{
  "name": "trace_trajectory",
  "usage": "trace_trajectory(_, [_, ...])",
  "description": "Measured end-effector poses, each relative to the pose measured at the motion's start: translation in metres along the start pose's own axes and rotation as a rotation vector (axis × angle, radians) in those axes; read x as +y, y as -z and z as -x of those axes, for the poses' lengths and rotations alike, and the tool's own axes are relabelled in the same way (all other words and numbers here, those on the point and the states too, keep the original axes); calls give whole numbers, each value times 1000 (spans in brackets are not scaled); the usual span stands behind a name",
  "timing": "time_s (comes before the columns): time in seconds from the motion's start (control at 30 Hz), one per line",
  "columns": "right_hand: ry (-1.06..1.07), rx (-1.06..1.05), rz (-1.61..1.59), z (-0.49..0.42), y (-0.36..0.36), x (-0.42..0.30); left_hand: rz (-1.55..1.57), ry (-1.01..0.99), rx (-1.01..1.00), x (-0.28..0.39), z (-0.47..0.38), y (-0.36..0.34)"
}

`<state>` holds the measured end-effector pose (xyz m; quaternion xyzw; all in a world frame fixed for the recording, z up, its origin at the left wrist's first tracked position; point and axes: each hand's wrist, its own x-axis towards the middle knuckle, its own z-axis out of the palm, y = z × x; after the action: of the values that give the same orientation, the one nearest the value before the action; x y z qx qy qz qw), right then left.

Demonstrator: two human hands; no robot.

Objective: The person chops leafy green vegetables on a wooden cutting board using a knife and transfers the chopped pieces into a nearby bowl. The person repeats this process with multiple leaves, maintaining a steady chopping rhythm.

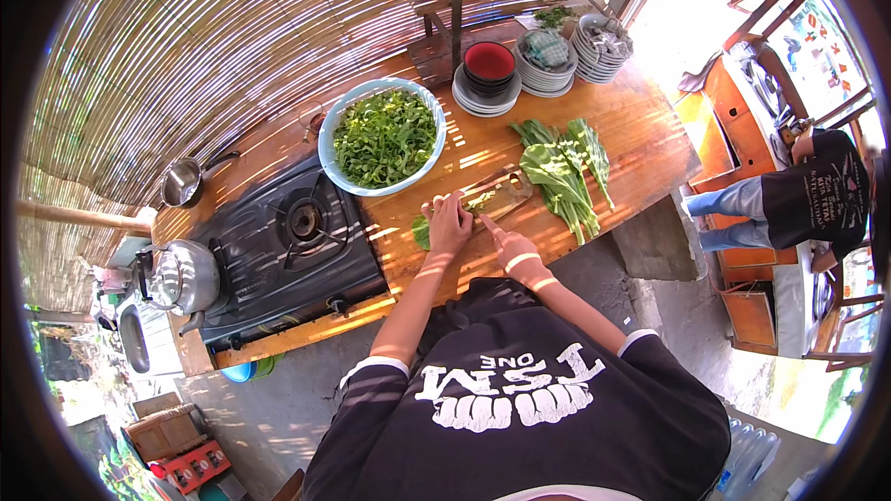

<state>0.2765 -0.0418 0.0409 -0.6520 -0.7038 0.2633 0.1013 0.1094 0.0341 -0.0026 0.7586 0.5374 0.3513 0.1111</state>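
Note:
My left hand (449, 224) presses a bunch of leafy greens on a small wooden cutting board (514, 203), fingers bent over the stalks. A green leaf (420, 232) sticks out on its left side. My right hand (516, 255) is closed around what looks like a knife (478, 225), its index finger stretched forward; most of the knife is hidden. Chopped stalk pieces (489, 199) lie on the board just beyond the hands. To the right rests a bunch of whole leafy greens (557, 170). Behind the board, a light-blue plastic basket (440, 132) holds cut greens (384, 139).
A black gas stove (278, 250) stands left, with an aluminium kettle (184, 277) and a metal saucepan (182, 182) near it. Red-black bowls (489, 61) and stacked plates (546, 80) line the wooden table's (640, 132) back. Another person (811, 195) stands at a cabinet far right.

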Motion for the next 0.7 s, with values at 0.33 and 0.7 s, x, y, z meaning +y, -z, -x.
trace_trajectory(0.33, [-14, 22, 31, -8, 13, -30, 148, 6, 56, -2, 2, 4])
trace_trajectory(0.7, [-15, -61, 106, -13, -3, -23, 92, 52, -19, -1, 1, 3])
